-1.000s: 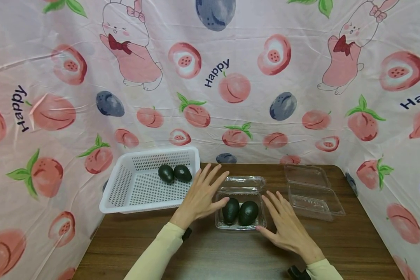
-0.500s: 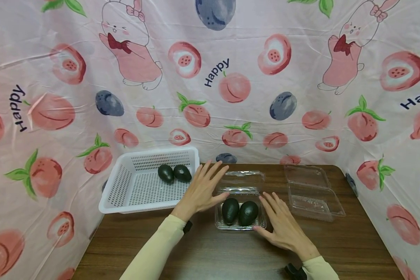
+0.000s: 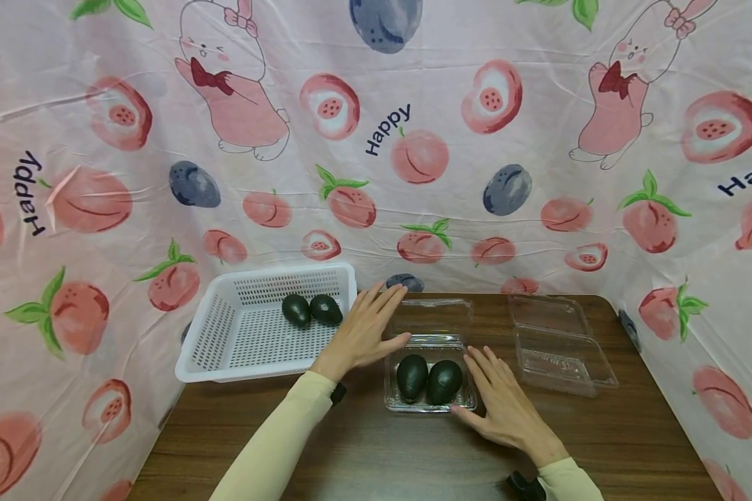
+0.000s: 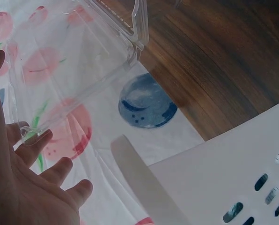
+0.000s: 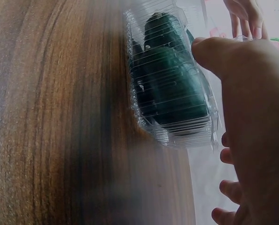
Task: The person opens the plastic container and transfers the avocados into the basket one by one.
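A clear plastic clamshell box point(image 3: 393, 403) stands on the table with its lid point(image 3: 435, 314) raised at the back. Two dark green avocados point(image 3: 411, 378) lie side by side in its base. My left hand point(image 3: 362, 332) is at the lid's left side, fingers extended; in the left wrist view its fingertips point(image 4: 41, 138) are at a corner of the lid point(image 4: 74, 93). Along the box's right side lies my right hand point(image 3: 504, 403), with straight fingers and its thumb at the front right corner. In the right wrist view that thumb point(image 5: 207, 51) is beside the box wall.
A white perforated basket point(image 3: 225, 372) stands at the back left, just beyond my left hand, holding two more avocados point(image 3: 326, 309). Another clear clamshell box point(image 3: 554, 362) lies opened at the back right. A fruit-patterned cloth point(image 3: 426, 223) hangs around the wooden table point(image 3: 363, 445).
The lid's far edge has shifted upward in the head view, with my left hand rising slightly beside it. My right hand has moved a little left, toward the box.
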Action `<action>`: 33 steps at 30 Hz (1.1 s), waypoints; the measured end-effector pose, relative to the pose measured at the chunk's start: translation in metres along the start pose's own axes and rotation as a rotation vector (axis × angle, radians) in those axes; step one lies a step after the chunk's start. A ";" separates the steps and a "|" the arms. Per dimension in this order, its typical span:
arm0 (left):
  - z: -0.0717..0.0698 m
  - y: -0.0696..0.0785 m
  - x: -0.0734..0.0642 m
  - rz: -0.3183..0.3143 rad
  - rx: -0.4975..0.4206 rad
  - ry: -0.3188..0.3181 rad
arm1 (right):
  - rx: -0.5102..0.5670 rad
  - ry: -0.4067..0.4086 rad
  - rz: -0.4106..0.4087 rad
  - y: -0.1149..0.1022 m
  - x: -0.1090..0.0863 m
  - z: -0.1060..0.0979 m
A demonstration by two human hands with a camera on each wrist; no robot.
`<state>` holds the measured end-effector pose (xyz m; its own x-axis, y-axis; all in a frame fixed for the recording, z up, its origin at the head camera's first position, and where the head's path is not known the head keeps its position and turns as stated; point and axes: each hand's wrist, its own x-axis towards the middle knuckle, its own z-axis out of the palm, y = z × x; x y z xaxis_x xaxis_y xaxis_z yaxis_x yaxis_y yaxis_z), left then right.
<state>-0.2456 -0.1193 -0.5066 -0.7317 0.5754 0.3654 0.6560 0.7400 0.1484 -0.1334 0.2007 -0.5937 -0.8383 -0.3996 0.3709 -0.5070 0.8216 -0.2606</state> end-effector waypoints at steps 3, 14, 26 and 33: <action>0.000 -0.001 0.002 -0.011 -0.026 -0.020 | -0.002 -0.005 0.004 0.000 0.000 0.001; 0.001 -0.011 0.008 0.025 -0.060 0.000 | -0.007 -0.009 0.002 0.000 0.000 0.003; 0.002 -0.021 0.019 0.012 -0.065 -0.039 | -0.021 0.026 -0.019 0.000 0.000 0.005; 0.004 -0.023 0.027 -0.029 -0.063 -0.095 | 0.009 -0.016 0.012 0.001 -0.001 0.005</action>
<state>-0.2807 -0.1193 -0.5041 -0.7631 0.5865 0.2715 0.6422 0.7355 0.2160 -0.1339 0.1995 -0.5986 -0.8475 -0.3957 0.3537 -0.4982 0.8229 -0.2731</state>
